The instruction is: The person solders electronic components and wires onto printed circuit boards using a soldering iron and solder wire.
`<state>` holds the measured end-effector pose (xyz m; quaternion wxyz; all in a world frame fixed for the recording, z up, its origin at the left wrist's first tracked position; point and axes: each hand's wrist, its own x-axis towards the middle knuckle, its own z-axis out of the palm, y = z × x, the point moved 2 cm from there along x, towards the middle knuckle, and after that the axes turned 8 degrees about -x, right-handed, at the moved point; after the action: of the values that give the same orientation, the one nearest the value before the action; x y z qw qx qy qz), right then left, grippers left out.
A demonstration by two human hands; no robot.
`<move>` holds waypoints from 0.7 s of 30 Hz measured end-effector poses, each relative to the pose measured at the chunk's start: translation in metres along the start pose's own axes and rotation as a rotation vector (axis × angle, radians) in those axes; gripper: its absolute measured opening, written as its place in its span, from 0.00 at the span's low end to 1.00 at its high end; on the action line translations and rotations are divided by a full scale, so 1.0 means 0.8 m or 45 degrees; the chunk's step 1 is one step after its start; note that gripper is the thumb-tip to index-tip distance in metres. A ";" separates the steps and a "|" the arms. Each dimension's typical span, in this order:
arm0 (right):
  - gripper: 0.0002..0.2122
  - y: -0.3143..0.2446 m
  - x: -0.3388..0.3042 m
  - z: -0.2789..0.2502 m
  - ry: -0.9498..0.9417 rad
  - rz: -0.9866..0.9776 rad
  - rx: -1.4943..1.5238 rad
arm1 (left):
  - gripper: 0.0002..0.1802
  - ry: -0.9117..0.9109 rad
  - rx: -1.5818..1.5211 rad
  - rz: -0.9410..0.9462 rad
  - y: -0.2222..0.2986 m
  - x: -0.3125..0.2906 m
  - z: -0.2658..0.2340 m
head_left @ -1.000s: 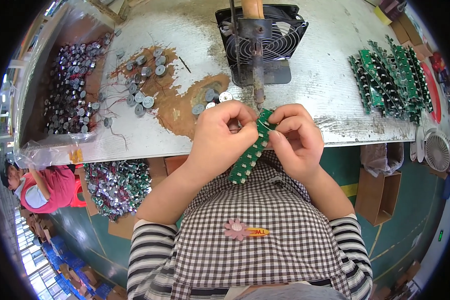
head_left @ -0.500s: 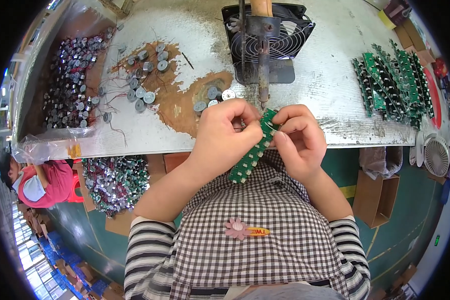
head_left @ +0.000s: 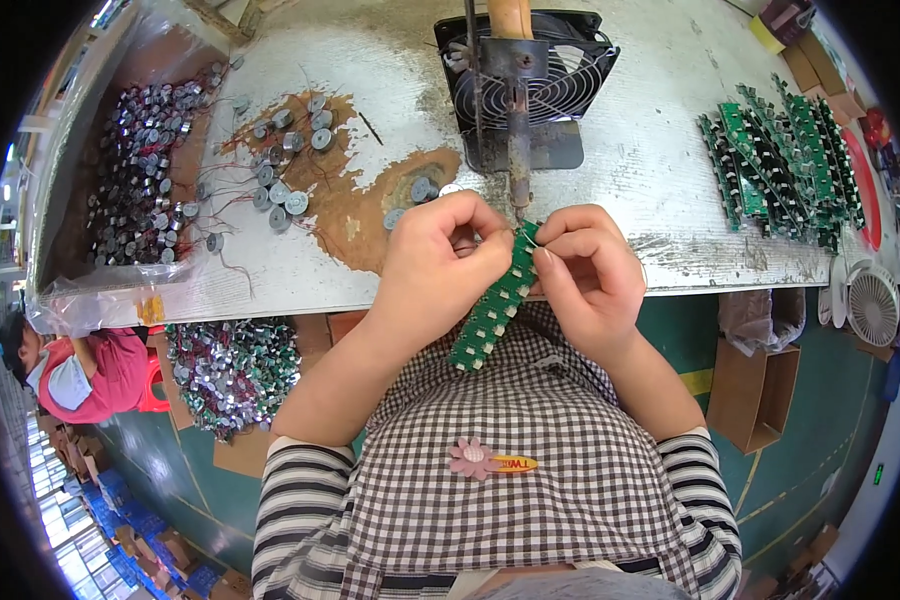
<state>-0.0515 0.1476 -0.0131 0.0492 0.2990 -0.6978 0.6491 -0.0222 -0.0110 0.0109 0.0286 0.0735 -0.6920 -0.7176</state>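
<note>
Green circuit-board strip (head_left: 492,312) pinched between left hand (head_left: 440,268) and right hand (head_left: 592,275), both closed on it, tilted, upper end just under soldering iron (head_left: 517,150) at bench edge (head_left: 700,275). Behind: black fan (head_left: 570,75). Far right: stacked green boards (head_left: 785,160). Below right: open brown carton (head_left: 755,385). On checked apron (head_left: 530,470): pink flower badge with yellow oval tag (head_left: 490,461).

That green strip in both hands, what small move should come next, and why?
Probably nudging the strip up a little so its top end meets the iron tip. Both hands, left and right, pinch that end just below the fixed iron, in front of the fan.
</note>
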 end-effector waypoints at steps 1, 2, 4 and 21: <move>0.03 0.000 0.002 0.001 -0.001 -0.020 -0.024 | 0.04 0.003 0.013 0.001 0.000 0.001 -0.002; 0.03 -0.001 0.004 0.001 -0.003 -0.041 -0.048 | 0.04 0.007 0.026 0.002 0.000 0.001 -0.003; 0.04 -0.002 0.009 0.000 0.004 -0.059 -0.069 | 0.03 -0.013 0.067 -0.041 0.009 0.002 -0.004; 0.04 0.007 -0.002 0.006 0.010 0.019 -0.042 | 0.09 -0.058 0.408 0.026 0.025 0.001 -0.024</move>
<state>-0.0515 0.1437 -0.0195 0.0521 0.2906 -0.7104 0.6389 -0.0214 -0.0310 0.0304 0.0083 0.0538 -0.7989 -0.5990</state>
